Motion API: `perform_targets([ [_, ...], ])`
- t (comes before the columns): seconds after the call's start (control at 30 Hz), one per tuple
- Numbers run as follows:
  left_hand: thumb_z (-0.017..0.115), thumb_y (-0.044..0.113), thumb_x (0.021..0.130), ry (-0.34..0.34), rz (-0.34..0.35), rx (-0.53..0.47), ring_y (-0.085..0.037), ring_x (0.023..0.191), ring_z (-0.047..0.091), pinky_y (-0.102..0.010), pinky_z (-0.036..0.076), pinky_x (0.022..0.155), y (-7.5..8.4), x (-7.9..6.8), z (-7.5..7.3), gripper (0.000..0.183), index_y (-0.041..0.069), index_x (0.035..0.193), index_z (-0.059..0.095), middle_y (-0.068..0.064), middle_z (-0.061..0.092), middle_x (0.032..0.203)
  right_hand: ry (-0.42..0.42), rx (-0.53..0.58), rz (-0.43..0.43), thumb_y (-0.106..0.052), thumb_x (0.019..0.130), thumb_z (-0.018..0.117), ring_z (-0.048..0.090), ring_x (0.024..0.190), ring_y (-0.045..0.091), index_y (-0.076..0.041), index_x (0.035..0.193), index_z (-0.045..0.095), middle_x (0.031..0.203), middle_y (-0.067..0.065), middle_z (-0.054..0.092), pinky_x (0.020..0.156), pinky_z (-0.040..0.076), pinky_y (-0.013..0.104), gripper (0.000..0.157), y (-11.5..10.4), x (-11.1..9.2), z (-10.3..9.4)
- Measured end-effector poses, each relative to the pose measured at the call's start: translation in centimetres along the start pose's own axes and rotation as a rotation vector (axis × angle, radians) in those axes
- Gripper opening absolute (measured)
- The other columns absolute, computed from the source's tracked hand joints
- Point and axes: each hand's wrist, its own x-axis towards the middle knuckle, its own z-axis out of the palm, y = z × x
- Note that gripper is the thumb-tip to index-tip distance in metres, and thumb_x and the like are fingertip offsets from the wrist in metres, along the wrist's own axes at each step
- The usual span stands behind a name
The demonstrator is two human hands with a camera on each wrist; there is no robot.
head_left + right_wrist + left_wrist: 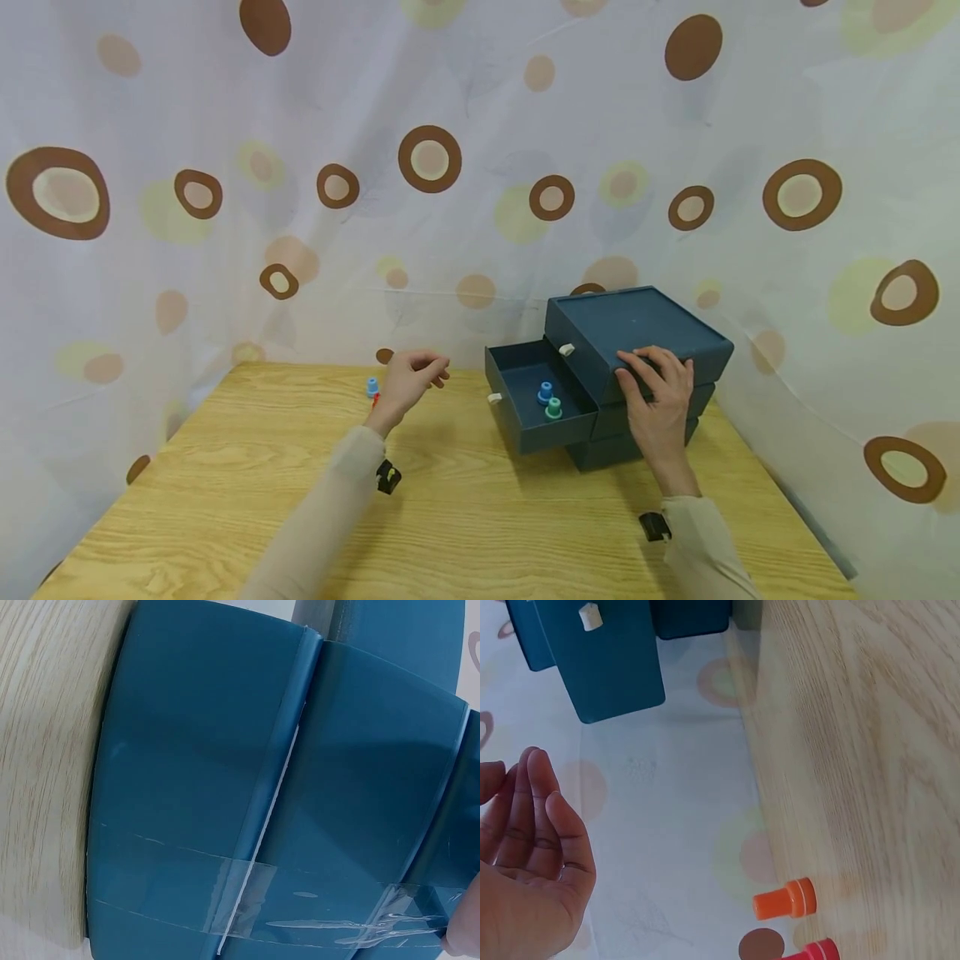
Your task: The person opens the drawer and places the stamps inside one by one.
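My left hand (408, 383) is above the table, left of the drawer, with loosely bent fingers; the left wrist view shows nothing in its palm. A dark blue stacked drawer unit (637, 333) stands at the right. My right hand (660, 396) rests on its top near the edge, fingers spread over the surface. The middle drawer (517, 433) is pulled out to the left. Inside it stand a blue stopper-shaped piece (546, 392) and a green stopper-shaped piece (554, 407), both with wide bases.
Behind my left hand are a light blue piece (372, 386) and a mostly hidden red piece (821, 951), with an orange piece (787, 898) nearby. A patterned curtain (480, 242) borders the wooden table (480, 533). Clear tape (337, 915) crosses the unit's side.
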Motion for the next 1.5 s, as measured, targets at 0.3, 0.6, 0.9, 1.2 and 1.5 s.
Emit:
perform_targets([
  [0.3,0.064,0.031,0.096,0.013,-0.019,0.016,-0.025,0.079,0.069,-0.026,0.052,0.065,-1.4,-0.2,-1.5,0.027,0.008,0.103,0.075,-0.012,0.074,0.090,0.003,0.002,-0.003,-0.011,0.087,0.073,0.049,0.119,0.036,-0.008,0.108,0.076,0.112,0.020,0.063,0.116,0.004,0.067,0.021,0.0,0.0,0.0],
  [0.6,0.064,0.027,0.097,0.011,-0.067,0.008,-0.026,0.080,0.069,-0.027,0.055,0.065,-2.7,-0.7,-2.9,0.024,0.007,0.103,0.075,-0.012,0.072,0.090,0.007,-0.003,-0.007,-0.012,0.087,0.073,0.049,0.119,0.036,-0.009,0.107,0.077,0.112,0.019,0.063,0.116,0.004,0.067,0.021,0.1,0.2,-0.1],
  [0.9,0.063,0.032,0.097,0.030,-0.106,0.047,-0.031,0.087,0.068,-0.028,0.053,0.064,-4.0,-1.5,-4.6,0.028,0.008,0.107,0.073,-0.015,0.073,0.095,0.002,0.001,-0.003,-0.010,0.086,0.074,0.049,0.120,0.037,-0.008,0.107,0.076,0.112,0.019,0.063,0.115,0.004,0.067,0.021,0.0,0.1,0.0],
  [1.2,0.064,0.030,0.097,0.035,-0.127,0.028,-0.023,0.086,0.068,-0.048,0.056,0.079,-4.3,-1.9,-5.8,0.029,0.007,0.113,0.071,-0.023,0.069,0.107,0.002,-0.005,0.007,-0.011,0.087,0.073,0.049,0.120,0.036,-0.008,0.107,0.076,0.112,0.019,0.063,0.116,0.004,0.066,0.021,0.0,0.1,0.0],
  [1.5,0.065,0.025,0.096,0.074,-0.159,0.048,-0.030,0.095,0.066,-0.051,0.053,0.089,-5.1,-2.0,-7.1,0.027,0.005,0.114,0.071,-0.019,0.070,0.108,0.000,-0.007,-0.001,-0.017,0.089,0.072,0.050,0.119,0.038,-0.007,0.107,0.076,0.111,0.021,0.063,0.116,0.004,0.067,0.021,0.1,0.0,0.1],
])
